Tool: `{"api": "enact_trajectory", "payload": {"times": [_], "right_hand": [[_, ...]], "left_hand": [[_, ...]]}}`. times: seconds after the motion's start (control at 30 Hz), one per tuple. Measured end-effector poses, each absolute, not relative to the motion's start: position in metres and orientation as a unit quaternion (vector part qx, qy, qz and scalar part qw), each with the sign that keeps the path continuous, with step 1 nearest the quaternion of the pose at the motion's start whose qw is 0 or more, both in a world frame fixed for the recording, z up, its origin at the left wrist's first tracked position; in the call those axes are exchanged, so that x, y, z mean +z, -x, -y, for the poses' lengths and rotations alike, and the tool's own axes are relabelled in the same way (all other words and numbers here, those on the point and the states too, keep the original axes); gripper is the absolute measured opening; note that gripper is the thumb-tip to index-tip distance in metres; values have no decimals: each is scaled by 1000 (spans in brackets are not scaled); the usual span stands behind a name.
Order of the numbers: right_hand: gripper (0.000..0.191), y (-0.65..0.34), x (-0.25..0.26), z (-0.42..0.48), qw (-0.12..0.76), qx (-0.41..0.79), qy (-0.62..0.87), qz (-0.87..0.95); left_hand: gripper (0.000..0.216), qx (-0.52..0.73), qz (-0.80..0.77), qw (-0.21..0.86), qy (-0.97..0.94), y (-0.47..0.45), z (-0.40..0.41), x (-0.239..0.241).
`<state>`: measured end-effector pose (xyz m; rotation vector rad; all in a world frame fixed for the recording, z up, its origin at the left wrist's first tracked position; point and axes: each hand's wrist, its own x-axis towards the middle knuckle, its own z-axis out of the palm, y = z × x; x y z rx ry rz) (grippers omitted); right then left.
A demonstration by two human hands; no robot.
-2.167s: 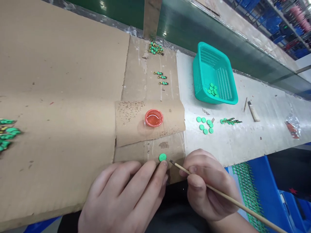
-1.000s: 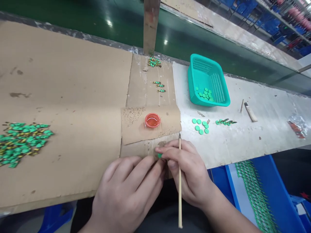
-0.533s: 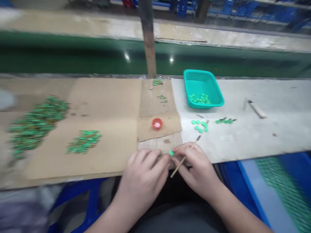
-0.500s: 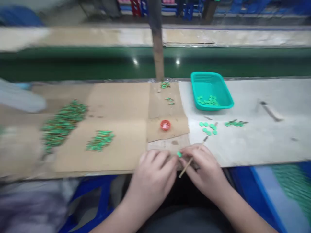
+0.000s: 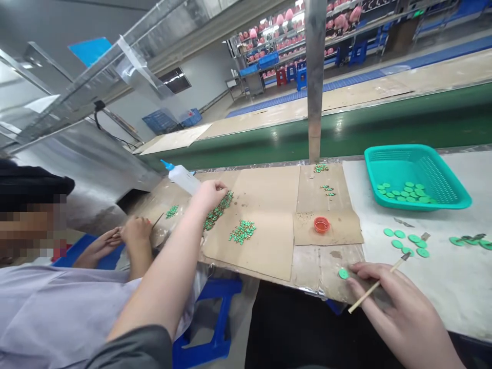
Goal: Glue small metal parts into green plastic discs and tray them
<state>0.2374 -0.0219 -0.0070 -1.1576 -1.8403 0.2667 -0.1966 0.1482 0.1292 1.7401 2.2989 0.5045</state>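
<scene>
The person's right hand rests low and to the right of the small red cup. Its fingers make a narrow hold on a thin wooden stick, much as a child holds a pencil. The dark tip of the stick points up and away, over the white board. 1 green disc lies flat on the brown cardboard, below the cup and just beside that hand, but the fingers do not seem to touch it.

The left hand reaches far to the left of the cup and sits at a pile of green and gold pieces. Its fingers look half closed, but it is hard to tell if they hold anything. A white glue bottle with a blue tip is just beside that hand, and it cannot be told if the hand has it.

A teal basket with green discs in it stands to the right of the cup, and about 7 loose discs lie on the board below it.

A firm, short hold like this one should keep the stick tip steady, and a hand resting on the cardboard should help too.

To the far left of the cup, a co-worker's hands work with another thin stick.
</scene>
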Motion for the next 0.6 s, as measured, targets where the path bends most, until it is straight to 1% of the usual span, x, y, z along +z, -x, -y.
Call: {"api": "enact_trajectory", "payload": {"times": [0.13,0.33,0.47,0.6], "right_hand": [[11,-237,-11,22,463,100,459,752],[8,-237,-14,22,461,102,460,752],[4,-239,-12,22,472,114,449,750],[11,-236,4,24,519,152,453,709]], "left_hand": [[42,184,-768,135,-599,206,-177,141],[46,266,-719,198,-610,189,-170,134],[43,328,-719,241,-563,184,-173,150],[37,390,-709,313,-497,154,-147,162]]}}
